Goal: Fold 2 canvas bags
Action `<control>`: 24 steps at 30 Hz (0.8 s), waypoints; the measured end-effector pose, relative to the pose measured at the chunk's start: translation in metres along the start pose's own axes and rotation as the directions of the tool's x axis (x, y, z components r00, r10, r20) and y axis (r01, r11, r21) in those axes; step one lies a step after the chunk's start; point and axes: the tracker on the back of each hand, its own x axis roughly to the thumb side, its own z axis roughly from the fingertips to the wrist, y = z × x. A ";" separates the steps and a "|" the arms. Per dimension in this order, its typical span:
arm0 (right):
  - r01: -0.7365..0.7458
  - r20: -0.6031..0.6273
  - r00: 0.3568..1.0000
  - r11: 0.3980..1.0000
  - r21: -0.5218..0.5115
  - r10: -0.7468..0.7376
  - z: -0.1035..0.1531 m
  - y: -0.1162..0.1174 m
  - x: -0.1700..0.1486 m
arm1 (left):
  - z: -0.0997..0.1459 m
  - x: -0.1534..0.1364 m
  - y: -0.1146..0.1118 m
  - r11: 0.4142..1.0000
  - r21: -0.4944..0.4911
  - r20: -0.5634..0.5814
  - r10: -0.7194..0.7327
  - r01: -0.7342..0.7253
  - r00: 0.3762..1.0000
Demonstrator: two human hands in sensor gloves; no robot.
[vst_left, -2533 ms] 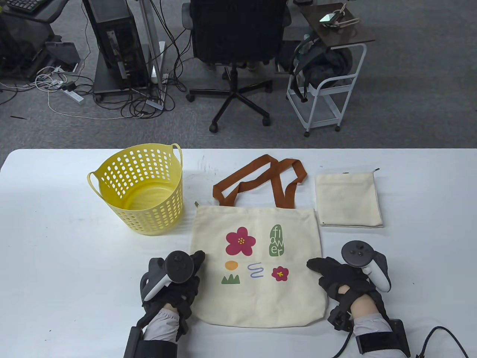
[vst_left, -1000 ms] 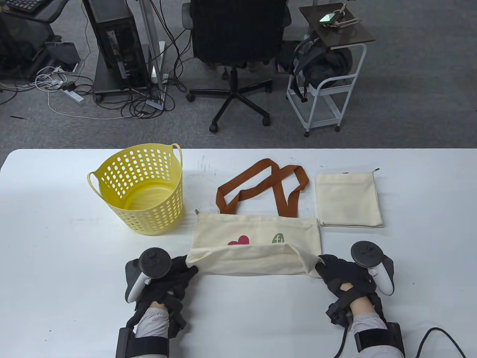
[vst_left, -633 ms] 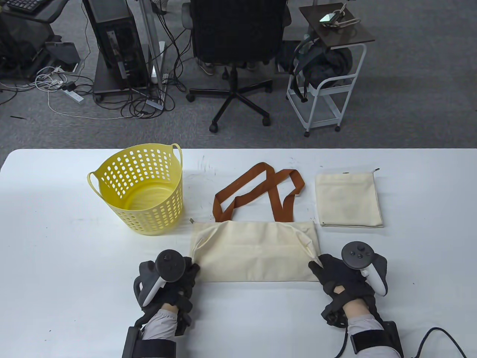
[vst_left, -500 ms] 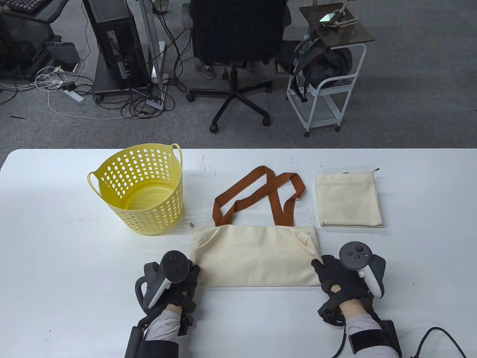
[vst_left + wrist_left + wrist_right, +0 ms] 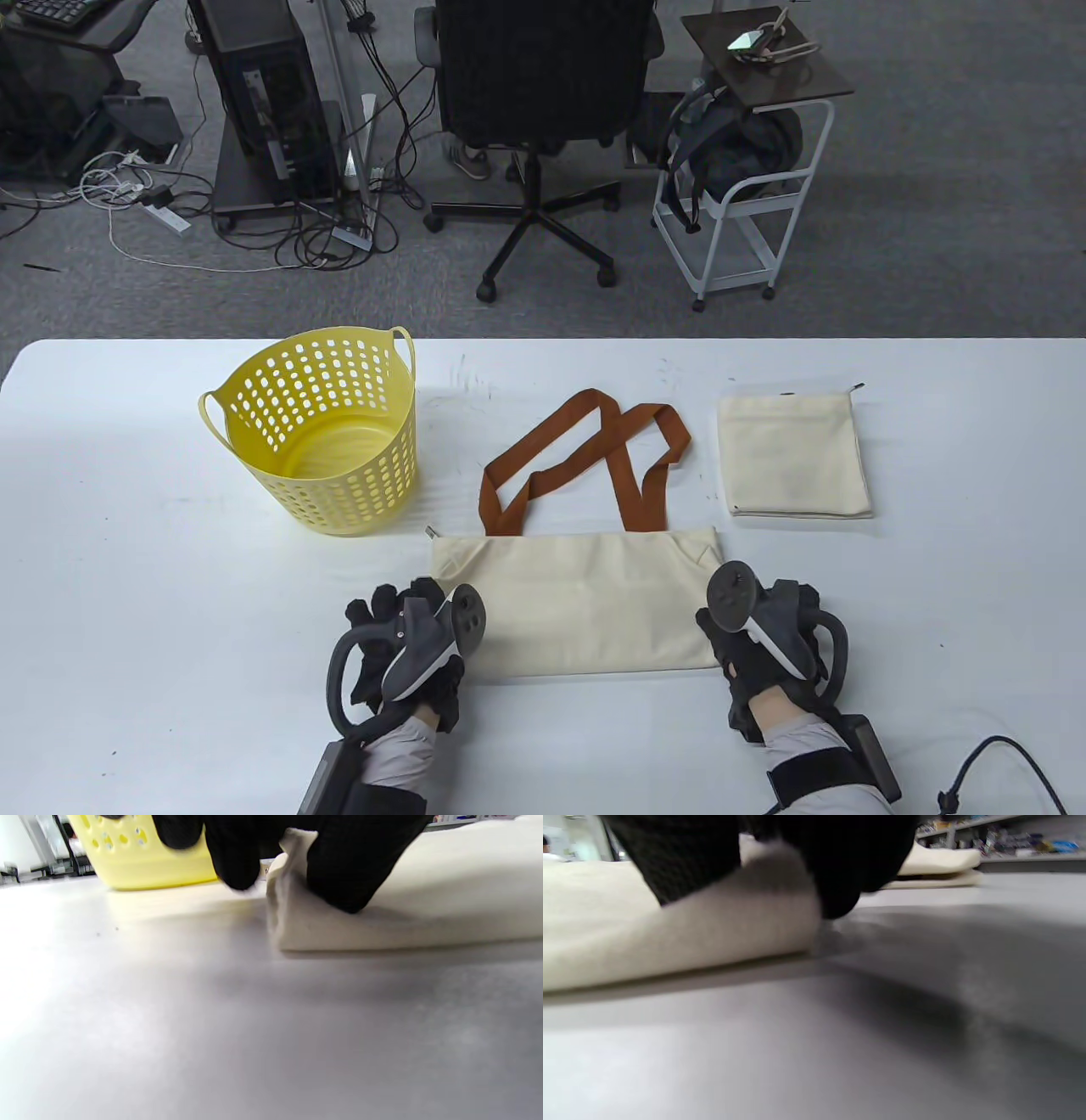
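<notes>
A cream canvas bag (image 5: 585, 594) lies folded in half on the white table (image 5: 127, 594), its brown straps (image 5: 628, 458) stretched toward the far side. My left hand (image 5: 416, 607) grips the bag's left edge; in the left wrist view its fingers (image 5: 348, 870) press on the fold (image 5: 424, 899). My right hand (image 5: 721, 632) grips the right edge; in the right wrist view its fingers (image 5: 840, 866) sit on the fabric (image 5: 649, 929). A second cream bag (image 5: 793, 458) lies folded flat at the right, also seen in the right wrist view (image 5: 937, 863).
A yellow perforated basket (image 5: 322, 433) stands on the table left of the straps and shows in the left wrist view (image 5: 140, 861). Beyond the table's far edge stand an office chair (image 5: 543, 102) and a white cart (image 5: 747, 212).
The bag's near half was lifted and folded over the printed side, hiding the flowers. Both hands then turned onto their sides at the bag's edges, and the bag slid slightly toward me.
</notes>
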 end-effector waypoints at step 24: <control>0.325 0.120 0.906 0.847 0.420 -0.407 -0.009 0.011 -0.003 | 0.005 0.016 -0.014 0.921 -0.383 0.329 0.205 -0.069 0.922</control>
